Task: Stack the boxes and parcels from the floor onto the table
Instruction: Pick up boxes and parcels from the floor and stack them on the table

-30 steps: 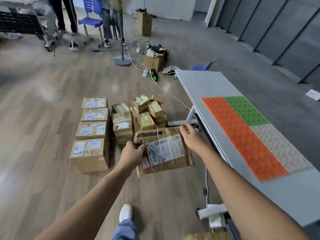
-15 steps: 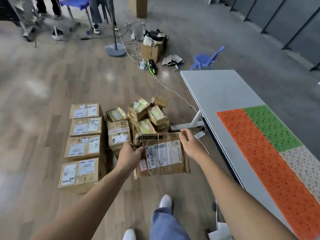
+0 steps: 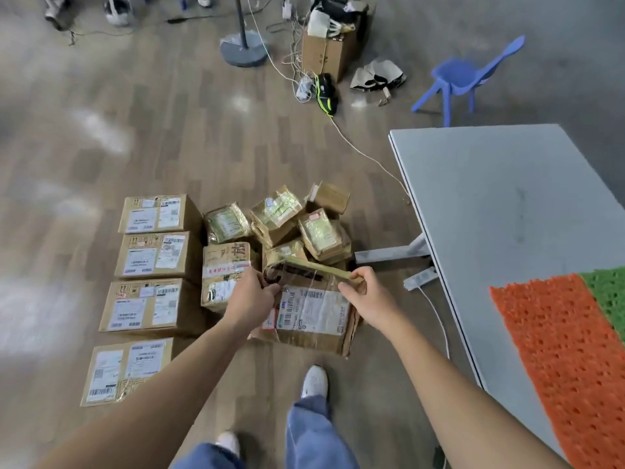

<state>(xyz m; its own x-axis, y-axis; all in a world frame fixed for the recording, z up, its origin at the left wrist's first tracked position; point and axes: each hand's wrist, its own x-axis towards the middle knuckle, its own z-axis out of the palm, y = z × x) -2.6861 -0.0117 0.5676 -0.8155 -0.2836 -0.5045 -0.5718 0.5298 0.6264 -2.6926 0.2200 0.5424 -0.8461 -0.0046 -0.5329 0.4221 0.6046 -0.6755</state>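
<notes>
A worn brown cardboard parcel (image 3: 311, 316) with white shipping labels hangs low over the floor between my hands. My left hand (image 3: 252, 296) grips its upper left corner and my right hand (image 3: 367, 296) grips its upper right corner. Behind it lies a heap of small taped parcels (image 3: 287, 225). To the left, several labelled boxes (image 3: 148, 258) sit in a column on the wooden floor, with another box (image 3: 226, 265) beside them. The grey table (image 3: 500, 204) stands to the right, apart from the parcel.
Orange (image 3: 568, 350) and green (image 3: 608, 296) textured mats cover the table's near part. A white cable (image 3: 365, 154) runs across the floor to a power strip (image 3: 419, 279) by the table leg. Farther off stand a blue chair (image 3: 463, 79), an open box (image 3: 328, 49) and a fan base (image 3: 243, 49).
The parcel has come down from waist height toward the floor by the heap, both hands still holding it. The camera has tilted down and my legs have stepped forward.
</notes>
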